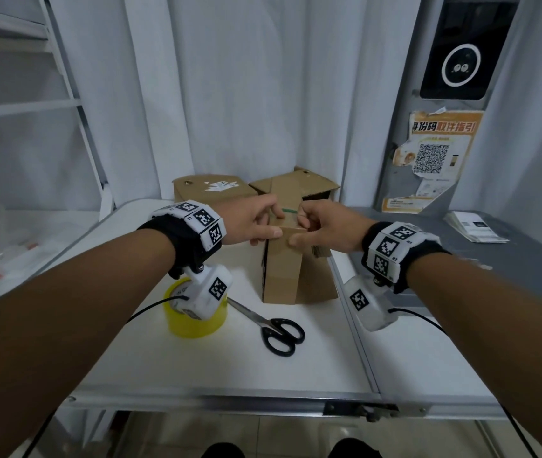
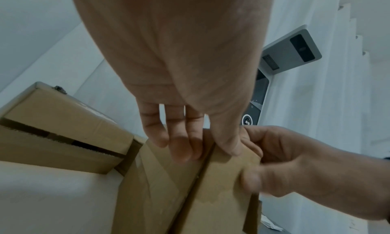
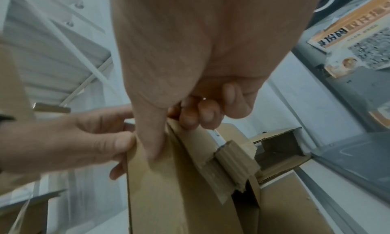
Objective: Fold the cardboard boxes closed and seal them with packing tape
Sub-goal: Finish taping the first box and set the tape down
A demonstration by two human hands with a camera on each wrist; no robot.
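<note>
Orange poster (image 1: 440,150) on the grey pillar: QR code, Chinese heading partly readable, "取件指引". Left hand (image 1: 253,223) and right hand (image 1: 325,229) both pinch the top front edge of the cardboard box (image 1: 291,272), thumbs on its front face. Box stands mid-table (image 1: 230,368), behind tape roll (image 1: 193,320) and scissors (image 1: 274,327).

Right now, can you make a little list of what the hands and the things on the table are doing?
left hand: pinches the box's top edge
right hand: pinches the same edge
box: brown cardboard, upright on the white table
tape roll: yellow, on the table near the left wrist, untouched
scissors: black handles, lying beside the tape
other boxes: behind, by the curtain
</note>
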